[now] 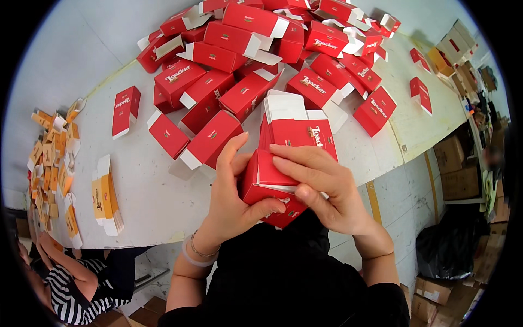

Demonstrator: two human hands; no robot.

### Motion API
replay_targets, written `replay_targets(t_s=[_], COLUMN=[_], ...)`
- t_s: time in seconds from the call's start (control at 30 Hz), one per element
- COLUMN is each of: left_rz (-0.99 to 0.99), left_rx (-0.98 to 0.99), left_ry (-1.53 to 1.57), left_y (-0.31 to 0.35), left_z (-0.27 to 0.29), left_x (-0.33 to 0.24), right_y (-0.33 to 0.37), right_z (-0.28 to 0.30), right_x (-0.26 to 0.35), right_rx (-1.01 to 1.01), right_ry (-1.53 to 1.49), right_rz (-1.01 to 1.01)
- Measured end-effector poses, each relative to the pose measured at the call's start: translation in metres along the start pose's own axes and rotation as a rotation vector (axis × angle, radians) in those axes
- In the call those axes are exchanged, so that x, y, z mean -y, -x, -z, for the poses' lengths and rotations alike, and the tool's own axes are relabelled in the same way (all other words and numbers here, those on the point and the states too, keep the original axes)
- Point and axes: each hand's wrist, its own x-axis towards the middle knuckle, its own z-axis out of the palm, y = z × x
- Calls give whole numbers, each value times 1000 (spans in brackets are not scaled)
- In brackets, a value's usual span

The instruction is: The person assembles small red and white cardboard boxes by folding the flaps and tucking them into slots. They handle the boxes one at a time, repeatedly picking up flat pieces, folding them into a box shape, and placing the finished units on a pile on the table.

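Observation:
In front of my body, a red cardboard box (267, 171) is held up between both hands, with a white inner edge showing along its top flap. My left hand (231, 188) grips its left side, thumb across the near face. My right hand (324, 182) lies over the top and right side, with fingers pressing on the flap. Just beyond, at the table edge, flat red cartons with white flaps (286, 106) are stacked, partly hidden by the right hand.
A big heap of folded red boxes (218, 54) covers the far middle of the white table (147, 201). Flat yellow cartons (104, 196) lie at the left, near a pile of yellow boxes (50, 152). A person in a striped shirt (76, 294) works there. Brown cartons (460, 169) stand right.

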Motion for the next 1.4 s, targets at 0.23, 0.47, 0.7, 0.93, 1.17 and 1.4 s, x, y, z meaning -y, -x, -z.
replay_targets(t_s=[0.23, 0.47, 0.7, 0.93, 1.17, 1.4], left_rz=[150, -245, -122, -34, -448, -160], left_rx=[-56, -387, 248, 216, -199, -160], left_ry=[209, -256, -906, -820, -958, 245], left_y=[6, -24, -18, -14, -32, -11], left_z=[-2, 4, -63, -57, -43, -20], left_x=[-3, 19, 55, 34, -23, -42], right_y=[-4, -62, -14, -34, -36, -27], right_z=[-6, 70, 9, 11, 6, -5], right_x=[-18, -87, -126, -98, 21, 13], right_rx=[119, -614, -220, -131, -367, -528], right_ry=[-99, -382, 817, 864, 406, 257], right_rz=[-78, -424, -178, -213, 31, 464])
